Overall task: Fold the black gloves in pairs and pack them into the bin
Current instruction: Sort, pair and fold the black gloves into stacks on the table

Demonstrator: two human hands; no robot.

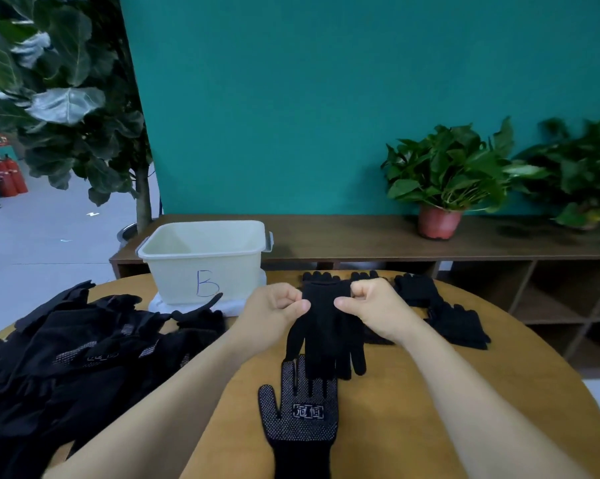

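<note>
My left hand [274, 311] and my right hand [371, 305] each pinch the cuff edge of a black glove [326, 337] that hangs fingers-down above the round wooden table [412, 392]. A second black glove [300, 420] with white grip dots and a logo lies flat, palm up, near the front edge, its fingertips under the hanging glove. A large pile of black gloves [70, 361] covers the left of the table. The cream bin [205, 261] marked B stands at the back left, and its inside looks bare.
Folded black gloves [459, 323] lie in small stacks right of my hands, with more [416, 286] behind them. A low wooden shelf [360, 240] with a potted plant [440, 223] runs along the teal wall. A tall leafy plant [67, 98] stands at far left.
</note>
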